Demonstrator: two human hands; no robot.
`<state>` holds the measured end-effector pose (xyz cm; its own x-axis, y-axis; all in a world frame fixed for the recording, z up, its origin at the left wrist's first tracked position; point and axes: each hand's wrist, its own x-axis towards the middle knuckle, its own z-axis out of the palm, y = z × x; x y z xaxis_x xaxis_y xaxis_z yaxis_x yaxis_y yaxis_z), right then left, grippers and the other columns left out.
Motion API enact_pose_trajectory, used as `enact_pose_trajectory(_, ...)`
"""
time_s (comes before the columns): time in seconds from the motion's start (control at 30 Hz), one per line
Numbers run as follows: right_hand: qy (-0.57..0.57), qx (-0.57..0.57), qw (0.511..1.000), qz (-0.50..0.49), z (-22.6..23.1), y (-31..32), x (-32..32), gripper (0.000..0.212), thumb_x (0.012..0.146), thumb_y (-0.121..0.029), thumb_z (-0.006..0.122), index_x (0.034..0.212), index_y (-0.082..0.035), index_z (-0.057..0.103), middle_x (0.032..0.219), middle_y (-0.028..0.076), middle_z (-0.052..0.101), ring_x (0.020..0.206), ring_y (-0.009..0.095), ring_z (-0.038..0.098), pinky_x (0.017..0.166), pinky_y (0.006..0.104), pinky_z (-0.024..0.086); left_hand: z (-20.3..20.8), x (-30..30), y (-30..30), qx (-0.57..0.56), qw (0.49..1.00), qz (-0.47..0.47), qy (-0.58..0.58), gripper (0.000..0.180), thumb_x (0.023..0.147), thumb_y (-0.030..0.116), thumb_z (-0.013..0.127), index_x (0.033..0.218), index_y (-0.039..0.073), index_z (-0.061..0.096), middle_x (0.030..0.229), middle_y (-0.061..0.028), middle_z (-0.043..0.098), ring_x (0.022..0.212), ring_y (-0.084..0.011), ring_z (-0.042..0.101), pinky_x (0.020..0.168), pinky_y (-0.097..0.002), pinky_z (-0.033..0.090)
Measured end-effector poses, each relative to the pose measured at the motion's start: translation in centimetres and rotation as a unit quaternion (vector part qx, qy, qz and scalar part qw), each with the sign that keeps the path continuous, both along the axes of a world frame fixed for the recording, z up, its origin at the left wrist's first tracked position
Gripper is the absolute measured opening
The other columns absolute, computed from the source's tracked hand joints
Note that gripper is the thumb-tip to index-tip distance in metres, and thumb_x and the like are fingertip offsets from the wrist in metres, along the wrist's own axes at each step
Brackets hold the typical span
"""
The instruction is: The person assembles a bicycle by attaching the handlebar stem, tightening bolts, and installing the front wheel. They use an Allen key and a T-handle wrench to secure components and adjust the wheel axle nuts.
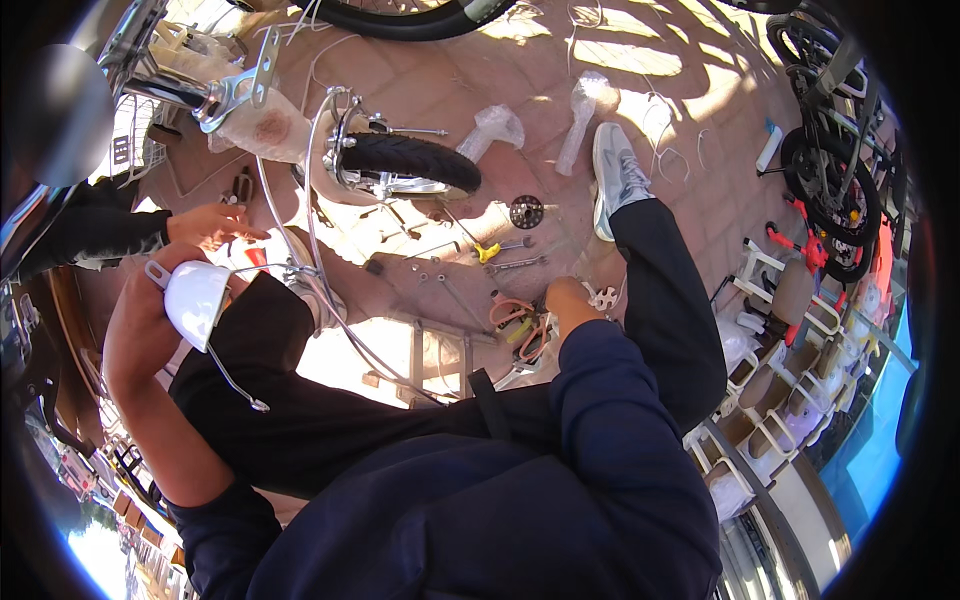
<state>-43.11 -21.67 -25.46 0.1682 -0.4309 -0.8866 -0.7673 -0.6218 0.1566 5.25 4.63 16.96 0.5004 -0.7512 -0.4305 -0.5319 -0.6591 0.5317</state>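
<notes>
My left hand (183, 254) is raised at the left, behind a white dome-shaped lamp (198, 303) with a metal bracket and a cable end. The lamp hides its fingers, so its grip does not show. A co-worker's hand (212, 226) from a black sleeve reaches in just above, near a small red piece (257, 257). Down by the ground tools is my right hand (570, 296), its fingers mostly out of sight. Beside it lie orange-handled pliers (503, 310) and a silvery toothed metal piece (604, 298). Grey cables (318, 240) hang between the lamp and the wheel.
A small bicycle wheel (410, 162) with its fork stands ahead. Wrenches (515, 264), a yellow-handled tool (487, 251) and a round sprocket (526, 212) lie on the paving. Clear plastic wrap (493, 131) is scattered beyond. Small bikes (835, 190) line the right.
</notes>
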Motion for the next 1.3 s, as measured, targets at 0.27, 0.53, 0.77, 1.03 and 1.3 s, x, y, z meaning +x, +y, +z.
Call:
enact_pose_trajectory(0.27,-0.250,-0.093,0.933,0.242,0.0,2.2,6.2,0.016,0.095,-0.015,0.051,0.101,-0.013,0.066,0.099,0.010,0.069,0.101,0.028,0.068,0.086,0.0423,0.051,-0.5,0.4,0.9,0.012,1.000,0.006,0.002,0.032,0.079,-0.001,0.077,0.108,0.004,0.066,0.097,-0.0101,0.071,0.091,-0.0259,0.069,0.084,-0.0339,0.052)
enact_pose_trajectory(0.53,-0.071,0.248,0.936,0.241,7.2,2.3,13.3,0.022,0.090,-0.017,0.058,0.090,-0.002,0.075,0.092,0.016,0.074,0.089,0.030,0.074,0.077,0.0453,0.057,-0.1,0.7,2.1,0.017,0.999,0.018,0.041,0.027,0.079,-0.001,0.073,0.105,0.002,0.067,0.097,-0.0100,0.071,0.092,-0.0239,0.067,0.084,-0.0336,0.051)
enact_pose_trajectory(0.77,-0.368,0.349,0.862,0.017,14.2,12.0,29.6,0.028,0.087,-0.014,0.054,0.102,-0.001,0.075,0.105,0.025,0.072,0.103,0.038,0.068,0.091,0.0459,0.052,1.2,0.9,3.1,0.005,0.997,0.053,0.059,0.036,0.071,-0.005,0.070,0.106,0.004,0.067,0.094,-0.0101,0.070,0.090,-0.0243,0.068,0.083,-0.0341,0.051)
enact_pose_trajectory(1.03,-0.514,0.347,0.770,-0.148,16.9,17.6,38.7,0.027,0.089,-0.020,0.062,0.099,0.004,0.070,0.086,0.022,0.072,0.077,0.035,0.071,0.072,0.0413,0.056,0.3,2.4,7.2,0.044,0.995,0.095,-0.001,0.037,0.072,0.006,0.076,0.109,0.002,0.067,0.091,-0.0170,0.071,0.083,-0.0306,0.069,0.077,-0.0398,0.052)
enact_pose_trajectory(1.3,-0.428,0.383,0.784,-0.235,20.7,15.6,37.3,0.034,0.093,-0.032,0.069,0.101,0.001,0.069,0.072,0.008,0.068,0.061,0.014,0.065,0.056,0.0309,0.052,-3.3,3.7,7.7,0.134,0.980,0.121,-0.082,0.051,0.069,0.019,0.081,0.115,0.002,0.067,0.102,-0.0229,0.072,0.096,-0.0397,0.070,0.088,-0.0448,0.054)
